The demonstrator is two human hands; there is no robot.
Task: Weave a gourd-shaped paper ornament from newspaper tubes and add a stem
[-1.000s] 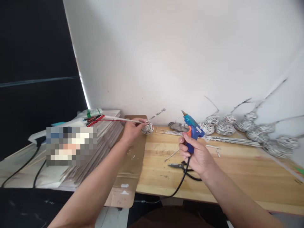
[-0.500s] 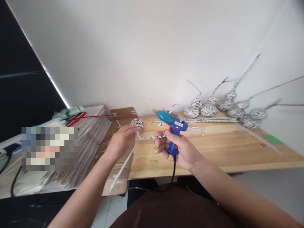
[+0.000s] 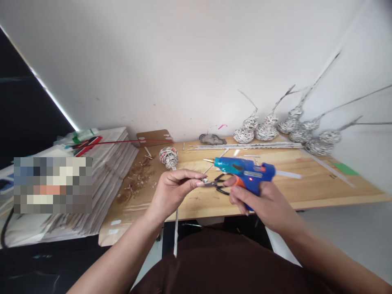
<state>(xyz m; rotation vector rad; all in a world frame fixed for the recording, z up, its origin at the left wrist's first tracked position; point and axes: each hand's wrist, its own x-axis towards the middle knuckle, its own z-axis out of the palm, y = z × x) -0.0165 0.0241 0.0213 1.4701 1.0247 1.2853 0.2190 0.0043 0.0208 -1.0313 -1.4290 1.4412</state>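
My right hand [image 3: 269, 204] is wrapped round the handle of a blue hot glue gun [image 3: 234, 165], whose nozzle points left and whose small red light is lit. Between thumb and fingertips, my left hand [image 3: 173, 192] pinches the printed end of a rolled paper strip [image 3: 205, 179]; most of that strip is hidden by the hand. Just behind this hand a small woven paper gourd [image 3: 168, 157] lies on the cardboard. A pale paper strand [image 3: 176, 234] hangs below my left wrist. Black-handled scissors [image 3: 219, 184] lie on the table between my hands, partly covered by my right fingers.
Several finished woven gourds [image 3: 266, 131] with long stems stand along the wall at right. Long paper rods [image 3: 245, 146] and a grey lump [image 3: 212, 139] lie at the table's back. A tall paper stack [image 3: 114, 163] stands left, beside scrap-strewn cardboard [image 3: 122, 208].
My left hand has left the gourd and moved right to pinch the strip's end, which my right hand held before. The glue gun has moved right and turned more level. The scissors have come into sight.
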